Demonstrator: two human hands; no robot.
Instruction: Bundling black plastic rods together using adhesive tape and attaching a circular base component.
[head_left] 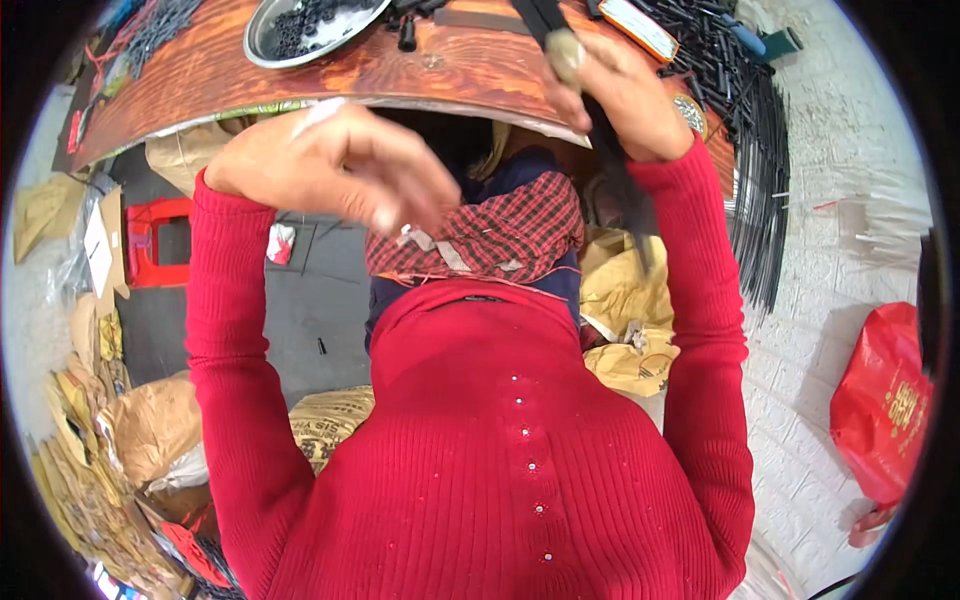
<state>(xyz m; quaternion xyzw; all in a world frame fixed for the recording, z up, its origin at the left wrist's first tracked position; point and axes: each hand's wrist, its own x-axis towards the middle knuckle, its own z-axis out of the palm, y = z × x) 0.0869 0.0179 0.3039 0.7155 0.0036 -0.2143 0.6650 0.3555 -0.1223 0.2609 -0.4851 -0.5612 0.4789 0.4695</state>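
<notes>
Wood-grained tabletop (470,68) backs the right hand (628,98) holding a long black strip (608,150).

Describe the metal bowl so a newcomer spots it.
Find the reddish-brown wooden table across the top. Beyond the left hand sits the bowl, holding small black pieces. Its shiny round rim distinguishes it from the loose grey strips to its left.

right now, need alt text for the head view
A red-sleeved person's right hand holds a long black item at a wooden table; the blurred left hand is near its edge. A metal bowl there holds small black pieces.
</notes>
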